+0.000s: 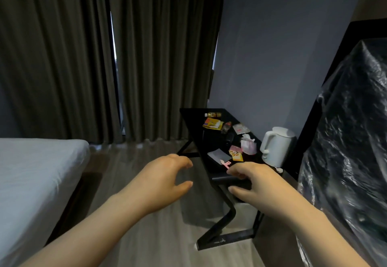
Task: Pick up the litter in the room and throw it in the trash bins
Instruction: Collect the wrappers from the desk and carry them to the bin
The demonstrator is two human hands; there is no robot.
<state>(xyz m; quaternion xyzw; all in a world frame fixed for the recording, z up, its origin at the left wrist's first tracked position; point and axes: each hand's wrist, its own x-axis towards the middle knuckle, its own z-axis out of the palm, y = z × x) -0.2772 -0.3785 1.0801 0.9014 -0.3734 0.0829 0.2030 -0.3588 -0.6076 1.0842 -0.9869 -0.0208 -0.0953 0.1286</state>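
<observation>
Head view, read from the left edge of the frame to the right.

Lower left: the corner of a bed [31,172] with a pale sheet. Behind it, dark curtains [62,57] fill the upper left and centre and hang to the wood-look floor [146,235].

Lower centre: my left hand [165,174] hovers over the floor, just left of the table. Its fingers are loosely curled with the thumb spread away from them, and it holds nothing.

Centre right: a black table [196,120] on angled legs runs away from me along the grey wall [282,46]. The litter lies on its top. At the far end is a small bottle [213,115] on its side, and next to it a yellow wrapper [212,123]. A dark bottle [226,127] and a white packet [240,128] lie to the right of the wrapper. Nearer me are a crumpled pink-and-white bag [248,146], a grey card [218,155], a small yellow packet [236,155] and a pink scrap [227,164] near the table's closest corner.

My right hand [257,180] is in front of that near corner. The fingers are curved, with their tips next to the pink scrap. The thumb sits apart and lower, and the table edge shows in the gap between. The hand pinches nothing, and I cannot tell whether the fingertips touch the scrap.

Right of the litter: a white kettle [276,146] stands on the table against the wall.

Right edge: a large dark object wrapped in a shiny plastic sheet [351,141].
</observation>
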